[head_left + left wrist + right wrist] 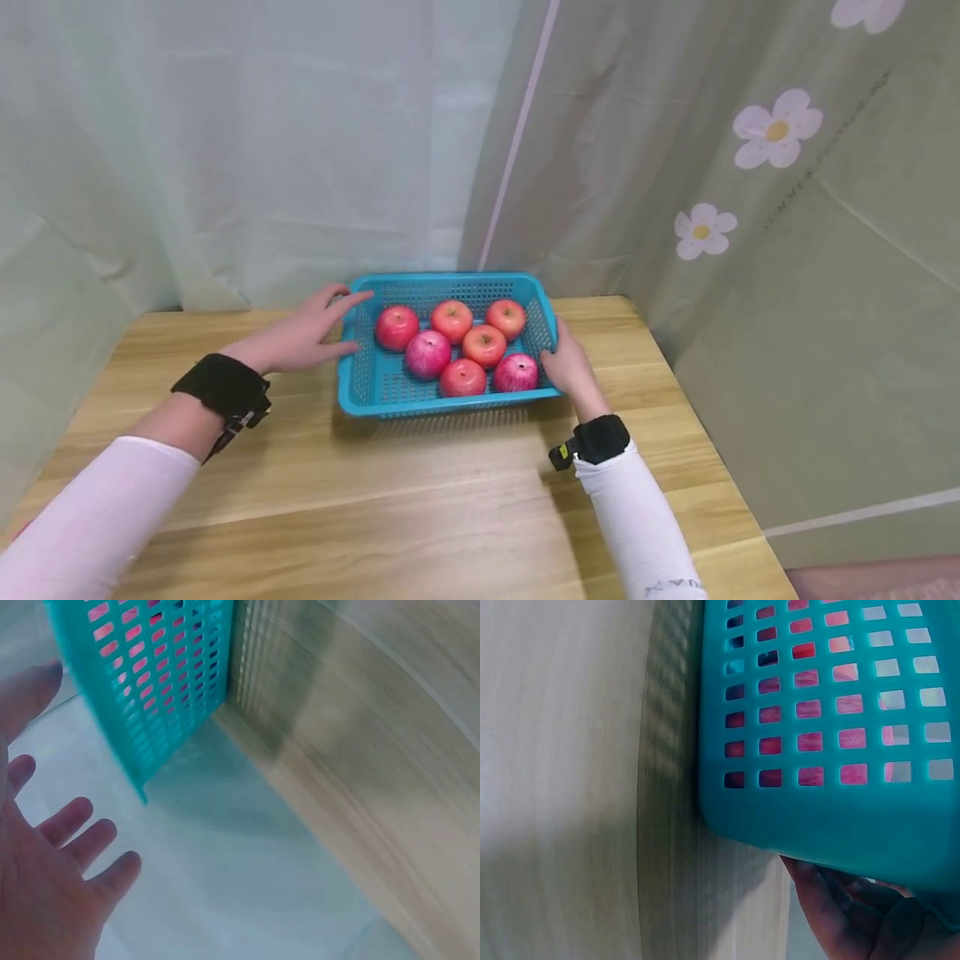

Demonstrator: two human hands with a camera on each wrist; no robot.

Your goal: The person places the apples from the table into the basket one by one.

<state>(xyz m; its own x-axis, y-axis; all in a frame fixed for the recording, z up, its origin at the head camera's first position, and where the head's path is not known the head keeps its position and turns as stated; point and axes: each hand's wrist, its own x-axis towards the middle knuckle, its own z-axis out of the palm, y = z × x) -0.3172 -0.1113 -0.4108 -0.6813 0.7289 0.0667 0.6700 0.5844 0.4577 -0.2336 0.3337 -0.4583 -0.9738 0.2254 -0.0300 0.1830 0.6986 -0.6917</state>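
A blue-green plastic basket (450, 404) with perforated walls holds several apples (452, 320), some orange-red and some deeper pink with pale streaks (427, 354). At the basket's right end my right hand (567, 362) grips the rim, thumb on the inner side. The right wrist view has its curled fingers (817, 907) against the outside of the basket wall (817, 825), partly hidden by it. My left hand (303, 333) is at the left end, fingers spread and fingertips overlapping the rim. In the left wrist view its fingers (112, 877) are extended beside the perforated wall (142, 769).
The basket is near the back edge of a wooden table (420, 517). Behind it hangs a pale grey-green curtain (315, 150), with white flowers (777, 131) on its right part. Both wrists wear black straps (221, 387).
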